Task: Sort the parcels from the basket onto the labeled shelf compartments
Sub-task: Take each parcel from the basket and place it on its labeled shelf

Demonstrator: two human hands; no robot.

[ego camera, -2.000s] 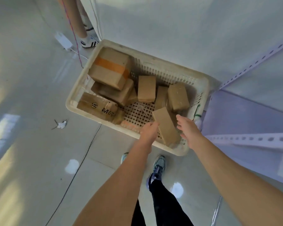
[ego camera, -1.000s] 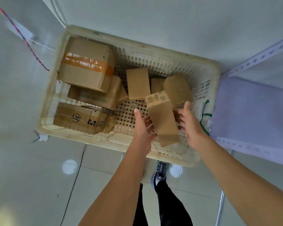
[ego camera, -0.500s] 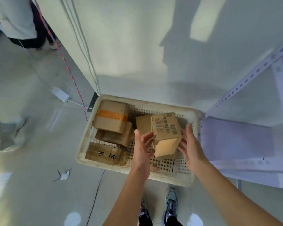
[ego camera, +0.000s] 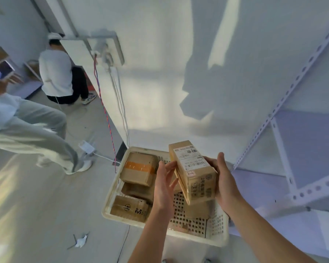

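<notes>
The left hand's fingers point(ego camera: 170, 168) lie nearly straight, close together, pressed flat against the left face of a long cardboard parcel point(ego camera: 195, 179). On the other side the right hand's fingers point(ego camera: 208, 160) curl round the parcel's far edge, thumb standing free above it. So the left hand point(ego camera: 164, 188) steadies and the right hand point(ego camera: 225, 184) carries most of it. The parcel is in the air, tilted, its shipping label point(ego camera: 189, 158) turned up toward the person's face.

Below it sits the cream plastic basket point(ego camera: 110, 198) on the floor point(ego camera: 46, 215), with more inside: an orange-taped box point(ego camera: 139, 168) stacked at the far left and a printed box point(ego camera: 128, 207) along the near left wall. The white metal shelf point(ego camera: 273, 112) stands just to the right.

From where I stand this looks like the reading step: one parcel is out, and the label is being checked. Next they would need to match it to a compartment label, none of which I can make out, then swing right and set the parcel down flat on the proper board.
</notes>
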